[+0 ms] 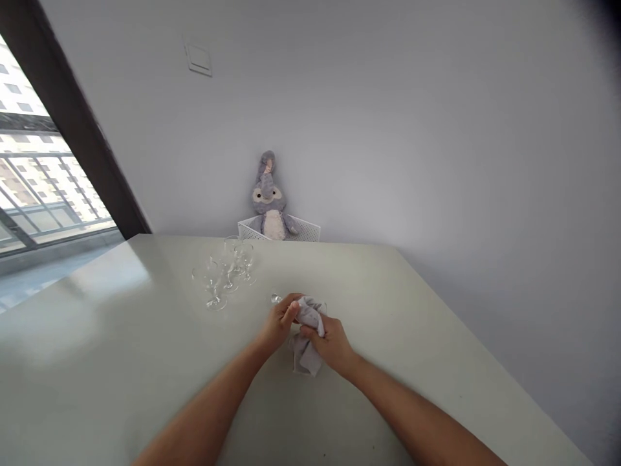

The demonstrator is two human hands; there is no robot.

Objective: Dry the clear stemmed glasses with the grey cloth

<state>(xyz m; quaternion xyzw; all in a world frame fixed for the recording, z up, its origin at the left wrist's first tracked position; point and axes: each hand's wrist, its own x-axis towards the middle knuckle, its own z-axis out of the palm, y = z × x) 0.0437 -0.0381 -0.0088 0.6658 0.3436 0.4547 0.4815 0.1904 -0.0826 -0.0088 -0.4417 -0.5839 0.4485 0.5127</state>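
Note:
My left hand is closed round a small stemmed glass, which is tilted on its side with its clear lower end poking out to the left. A pale grey cloth covers most of the bowl and hangs down in a fold below it. Pressed against the bowl end, my right hand grips the cloth with the thumb on top. Both hands are close together above the table, and the fingers behind the cloth are partly hidden. Left of them and farther back stand several clear stemmed glasses.
The pale, glossy table reaches to a plain wall. Past its far edge, a grey plush toy sits in a white perforated basket. A dark-framed window is on the left, and a switch is on the wall.

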